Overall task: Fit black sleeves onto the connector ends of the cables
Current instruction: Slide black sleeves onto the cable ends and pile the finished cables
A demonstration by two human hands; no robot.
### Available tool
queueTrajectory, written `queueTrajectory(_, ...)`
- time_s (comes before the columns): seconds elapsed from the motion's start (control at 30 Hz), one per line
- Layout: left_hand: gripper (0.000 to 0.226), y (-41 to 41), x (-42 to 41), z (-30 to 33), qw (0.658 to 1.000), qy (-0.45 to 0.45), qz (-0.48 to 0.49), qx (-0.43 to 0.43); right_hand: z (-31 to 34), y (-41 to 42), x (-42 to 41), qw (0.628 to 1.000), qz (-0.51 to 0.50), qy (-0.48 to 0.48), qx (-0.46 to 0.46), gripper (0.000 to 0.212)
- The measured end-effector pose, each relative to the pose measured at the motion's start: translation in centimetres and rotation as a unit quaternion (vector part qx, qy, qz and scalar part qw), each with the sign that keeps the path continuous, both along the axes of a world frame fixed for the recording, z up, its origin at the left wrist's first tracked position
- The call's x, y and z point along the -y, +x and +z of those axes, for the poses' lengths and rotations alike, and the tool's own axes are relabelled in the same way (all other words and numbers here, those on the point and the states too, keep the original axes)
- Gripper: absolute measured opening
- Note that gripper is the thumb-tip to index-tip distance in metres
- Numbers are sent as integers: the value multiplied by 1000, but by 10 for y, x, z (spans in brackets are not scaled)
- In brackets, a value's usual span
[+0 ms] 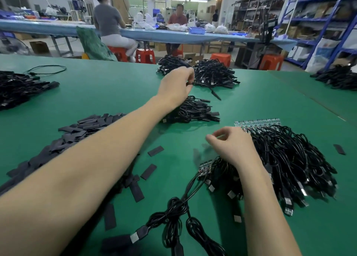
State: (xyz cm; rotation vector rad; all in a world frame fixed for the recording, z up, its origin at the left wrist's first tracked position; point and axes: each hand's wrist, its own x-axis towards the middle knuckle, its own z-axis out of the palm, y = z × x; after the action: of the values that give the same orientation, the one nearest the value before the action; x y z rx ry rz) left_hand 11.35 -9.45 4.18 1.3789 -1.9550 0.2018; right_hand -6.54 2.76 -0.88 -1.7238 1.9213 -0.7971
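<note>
Left hand point(176, 85) out at the far cables point(214, 75)
It pinches a cable end; right hand point(232, 146), loosely curled and holding nothing, rests on the near bundle point(286, 159), sleeves point(77, 134) lying left.

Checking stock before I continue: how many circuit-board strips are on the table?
2. One lies at the far edge of the right cable heap; the other sits left of the right hand's wrist, at that heap's near-left edge. More may be buried under cables.

On my table point(270, 101), loose sleeves point(87, 128) lie left, the unfinished cable heap point(286, 159) right, a smaller cable pile point(191, 110) between and behind them, and two more bundles point(208, 74) at the far edge.
</note>
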Motion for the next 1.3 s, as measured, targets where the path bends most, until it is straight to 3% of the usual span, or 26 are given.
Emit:
queueTrajectory(0.13, 9, -4, 24, -29, 979, 76, 47, 186, 9, 3, -6, 986, 15, 89, -142, 28)
queueTrajectory(0.27, 16, 2, 25, -51, 978, 79, 36, 190, 12, 3, -9, 976, 43, 127, -171, 29)
queueTrajectory(0.43, 24, 13, 3, -45, 992, 37, 0, 125, 10, 9, -9, 971, 79, 132, -183, 19)
queueTrajectory(0.57, 22, 10, -45, -44, 996, 55, -24, -63, 6, 8, -7, 979, 111, 131, -109, 16)
queueTrajectory(0.63, 20, 9, -74, -51, 969, 129, -44, -204, 4, 7, -6, 984, 134, 120, -4, 18)
queueTrajectory(0.7, 19, 9, -100, -59, 909, 230, -75, -340, 4, 8, -8, 972, 157, 112, 134, 20)
queueTrajectory(0.83, 22, 16, -125, -69, 819, 370, -131, -418, 4, 7, -10, 917, 156, 108, 352, 21)
queueTrajectory(0.9, 24, 18, -131, -70, 737, 414, -193, -499, 3, 6, -10, 880, 146, 107, 440, 21)
queueTrajectory(0.97, 26, 19, -134, -72, 678, 430, -248, -542, 0, 8, -8, 856, 138, 108, 486, 22)
queueTrajectory(1.07, 20, 17, -135, -75, 658, 421, -272, -562, -4, 15, -7, 847, 151, 111, 498, 30)
queueTrajectory(1.2, 10, 18, -132, -75, 661, 411, -237, -581, -8, 15, -7, 888, 150, 125, 416, 52)
queueTrajectory(1.3, 10, 21, -133, -76, 662, 417, -228, -580, -8, 15, -8, 898, 147, 124, 395, 55)
